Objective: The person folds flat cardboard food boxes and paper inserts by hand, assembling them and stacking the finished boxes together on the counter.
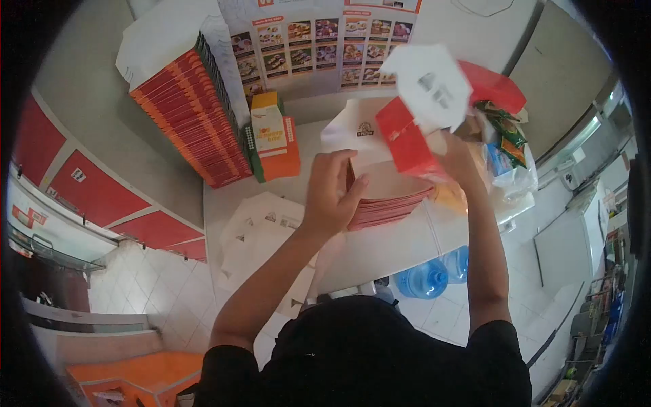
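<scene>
My right hand (pixel 456 160) grips the lower right side of a red and white food carton (pixel 407 139), its white printed flap (pixel 434 88) standing up toward the wall. Beneath the carton lies a stack of flat cartons (pixel 386 211) with red edges, the top one showing a white inside. My left hand (pixel 331 193) is curled around the left end of this stack, thumb toward me and fingers at the far side. A narrow brown edge shows between thumb and fingers. Part of the right hand's fingers is hidden behind the carton.
A tall row of nested red and orange cartons (pixel 193 119) stands at the left, beside small yellow and orange boxes (pixel 274 139). White flat cartons (pixel 261 234) lie near my left forearm. Packets in plastic (pixel 505 152) sit at the right; blue water bottles (pixel 422 278) stand below the table.
</scene>
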